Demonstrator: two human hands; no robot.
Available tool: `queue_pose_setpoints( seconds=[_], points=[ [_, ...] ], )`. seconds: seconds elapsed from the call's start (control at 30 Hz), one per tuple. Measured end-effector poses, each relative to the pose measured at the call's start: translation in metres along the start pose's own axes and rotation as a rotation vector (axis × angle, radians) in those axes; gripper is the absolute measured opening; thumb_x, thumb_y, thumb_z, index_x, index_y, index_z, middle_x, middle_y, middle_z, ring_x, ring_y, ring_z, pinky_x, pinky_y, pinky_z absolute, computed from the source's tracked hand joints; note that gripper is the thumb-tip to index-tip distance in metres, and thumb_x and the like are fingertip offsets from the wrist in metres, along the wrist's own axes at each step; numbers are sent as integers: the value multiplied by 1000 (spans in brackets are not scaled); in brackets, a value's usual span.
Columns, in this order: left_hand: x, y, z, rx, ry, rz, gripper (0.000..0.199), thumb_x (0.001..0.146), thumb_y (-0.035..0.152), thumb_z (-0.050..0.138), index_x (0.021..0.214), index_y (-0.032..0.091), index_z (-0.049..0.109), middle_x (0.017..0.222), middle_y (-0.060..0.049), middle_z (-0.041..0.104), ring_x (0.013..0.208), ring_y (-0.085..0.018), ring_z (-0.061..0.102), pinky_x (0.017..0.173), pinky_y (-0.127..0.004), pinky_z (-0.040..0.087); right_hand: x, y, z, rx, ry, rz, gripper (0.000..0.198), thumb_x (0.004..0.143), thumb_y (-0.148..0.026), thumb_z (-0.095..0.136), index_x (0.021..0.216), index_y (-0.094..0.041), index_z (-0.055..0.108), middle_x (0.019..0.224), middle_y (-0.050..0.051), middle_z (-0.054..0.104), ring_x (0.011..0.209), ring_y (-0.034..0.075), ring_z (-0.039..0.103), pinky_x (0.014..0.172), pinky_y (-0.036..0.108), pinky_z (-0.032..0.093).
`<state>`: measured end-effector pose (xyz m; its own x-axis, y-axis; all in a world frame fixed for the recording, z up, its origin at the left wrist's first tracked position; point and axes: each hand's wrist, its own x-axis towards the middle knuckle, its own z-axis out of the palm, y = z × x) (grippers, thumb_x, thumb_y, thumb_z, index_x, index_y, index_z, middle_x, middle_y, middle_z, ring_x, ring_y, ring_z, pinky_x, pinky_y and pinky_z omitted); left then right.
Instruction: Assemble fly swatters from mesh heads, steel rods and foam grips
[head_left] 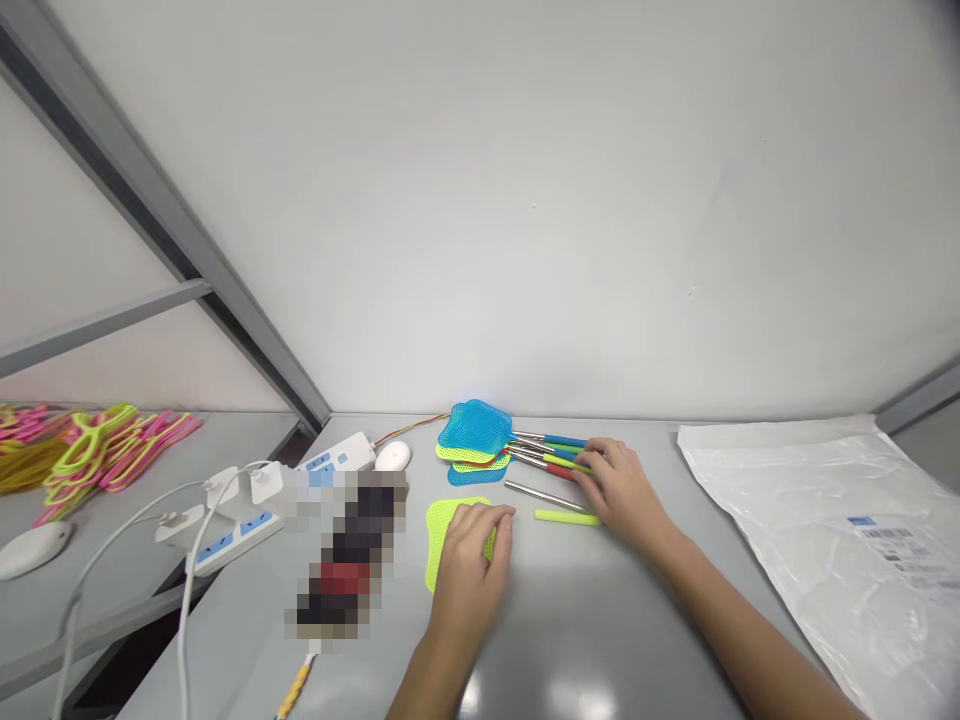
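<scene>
Several telescopic fly swatters lie in a pile, their blue and yellow-green mesh heads point(475, 428) to the left and metal rods with coloured handles to the right. My right hand point(619, 490) is curled over the handle ends, its fingers closed around the handles; the exact grip is partly hidden. A loose yellow-green swatter head point(441, 535) lies nearer to me. My left hand point(471, 560) rests on it, fingers loosely bent and thumb apart. Between the hands are a separate metal rod point(546, 495) and a yellow-green handle tube point(568, 517), beside my right fingers.
White power strips point(337, 458) with plugged chargers and cables sit at the left, near a round white disc point(393, 456). A pixelated dark object point(352, 560) lies in front. A white plastic bag point(825, 520) covers the right. Pink and yellow cords point(112, 450) lie far left.
</scene>
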<state>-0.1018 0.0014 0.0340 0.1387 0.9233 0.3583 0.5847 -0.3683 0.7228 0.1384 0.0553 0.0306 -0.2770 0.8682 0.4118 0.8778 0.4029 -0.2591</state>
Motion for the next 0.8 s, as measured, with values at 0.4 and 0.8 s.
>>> queue_pose_setpoints(
  seconds=[0.4, 0.8],
  points=[
    [-54, -21, -12, 495, -13, 37, 31, 91, 21, 47, 120, 23, 57, 130, -7, 56, 123, -30, 42, 102, -52, 32, -12, -17, 1, 33, -228, -144, 34, 85, -55, 58, 95, -23, 56, 100, 5, 62, 87, 22, 58, 73, 33, 44],
    [-56, -5, -16, 401, -41, -23, 20, 94, 24, 42, 89, 22, 61, 92, -4, 61, 95, -22, 55, 91, -42, 38, -14, -24, 28, -63, -210, -160, 21, 93, -40, 48, 88, -20, 53, 89, 6, 60, 82, 21, 58, 70, 31, 42]
  ],
)
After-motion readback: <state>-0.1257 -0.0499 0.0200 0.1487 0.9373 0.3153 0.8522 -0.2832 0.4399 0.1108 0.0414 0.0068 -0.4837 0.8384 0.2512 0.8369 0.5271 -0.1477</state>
